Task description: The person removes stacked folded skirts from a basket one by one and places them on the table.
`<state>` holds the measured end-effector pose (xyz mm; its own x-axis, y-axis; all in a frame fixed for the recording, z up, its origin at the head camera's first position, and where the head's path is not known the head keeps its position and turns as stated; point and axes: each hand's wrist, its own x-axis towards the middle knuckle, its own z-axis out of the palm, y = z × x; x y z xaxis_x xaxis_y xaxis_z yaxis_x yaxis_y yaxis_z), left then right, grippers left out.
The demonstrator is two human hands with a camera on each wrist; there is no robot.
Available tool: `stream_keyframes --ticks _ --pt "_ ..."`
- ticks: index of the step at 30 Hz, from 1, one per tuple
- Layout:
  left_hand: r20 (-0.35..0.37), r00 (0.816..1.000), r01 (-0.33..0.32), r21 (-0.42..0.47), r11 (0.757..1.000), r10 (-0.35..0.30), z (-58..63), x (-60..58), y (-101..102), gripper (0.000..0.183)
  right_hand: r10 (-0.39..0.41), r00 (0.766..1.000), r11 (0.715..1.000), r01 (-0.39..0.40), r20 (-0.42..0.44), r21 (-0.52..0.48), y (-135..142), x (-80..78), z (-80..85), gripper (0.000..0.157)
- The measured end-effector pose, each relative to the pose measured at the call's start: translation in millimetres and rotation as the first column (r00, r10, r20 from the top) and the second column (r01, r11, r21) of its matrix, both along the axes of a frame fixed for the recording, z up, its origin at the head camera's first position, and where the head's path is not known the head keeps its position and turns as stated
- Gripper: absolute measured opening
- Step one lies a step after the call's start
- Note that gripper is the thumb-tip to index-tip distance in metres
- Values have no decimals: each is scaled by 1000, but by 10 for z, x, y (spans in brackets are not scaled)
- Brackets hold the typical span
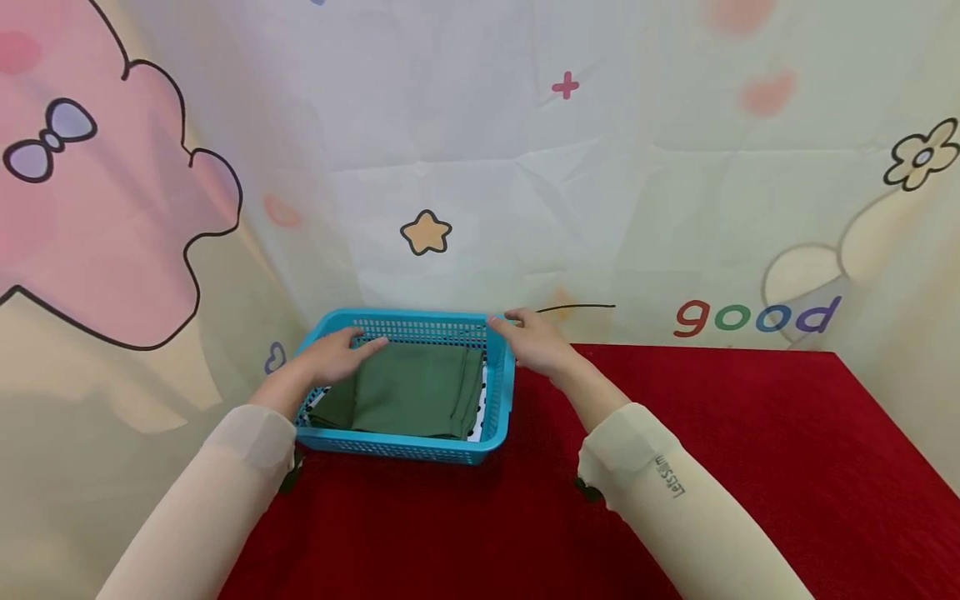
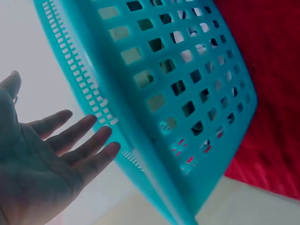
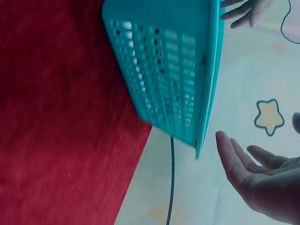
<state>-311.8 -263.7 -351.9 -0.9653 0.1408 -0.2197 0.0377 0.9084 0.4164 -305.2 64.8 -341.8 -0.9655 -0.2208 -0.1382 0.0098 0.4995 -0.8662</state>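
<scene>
A blue plastic basket point(image 1: 408, 444) with latticed sides stands on a red cloth. Folded dark green fabric point(image 1: 412, 387) lies inside it, over white fabric with black dots point(image 1: 480, 408) that shows at the edges. My left hand point(image 1: 330, 358) hovers at the basket's left side with fingers extended; the left wrist view shows this hand point(image 2: 51, 164) beside the rim, holding nothing. By the back right corner is my right hand point(image 1: 534, 343). In the right wrist view its fingers point(image 3: 229, 154) are loosely bent and apart from the rim. Whether the left fingertips touch the rim, I cannot tell.
The red cloth point(image 1: 720, 450) covers the table and stretches right of the basket. Behind it hangs a pale printed curtain point(image 1: 480, 192), close to the basket's back edge. Another stretch of curtain point(image 1: 90, 433) runs along the left side.
</scene>
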Motion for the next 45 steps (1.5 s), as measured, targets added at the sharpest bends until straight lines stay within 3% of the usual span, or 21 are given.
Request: stream_keyframes --ticks 7,12,28,35,39,45 --pt "58 997 -47 -7 999 48 -155 -20 -115 92 15 997 998 -10 80 -60 -222 33 -54 74" --pt "63 997 -42 -23 999 43 -233 -8 -140 87 52 990 998 -45 132 -53 -380 52 -91 79" --pt "117 992 -31 -61 998 38 -285 -47 -195 81 27 968 999 -21 248 -28 -707 0 -311 91" --pt "150 985 -77 -31 997 81 -274 -68 -161 82 -3 953 998 24 302 -66 -757 -42 -340 89" --pt "130 988 -87 -26 996 90 -313 -100 -181 81 -11 947 995 41 322 -87 -777 -63 -366 90" --pt "124 983 -128 -67 990 135 -360 -180 -162 70 -28 945 995 57 327 -79 -798 -93 -428 88"
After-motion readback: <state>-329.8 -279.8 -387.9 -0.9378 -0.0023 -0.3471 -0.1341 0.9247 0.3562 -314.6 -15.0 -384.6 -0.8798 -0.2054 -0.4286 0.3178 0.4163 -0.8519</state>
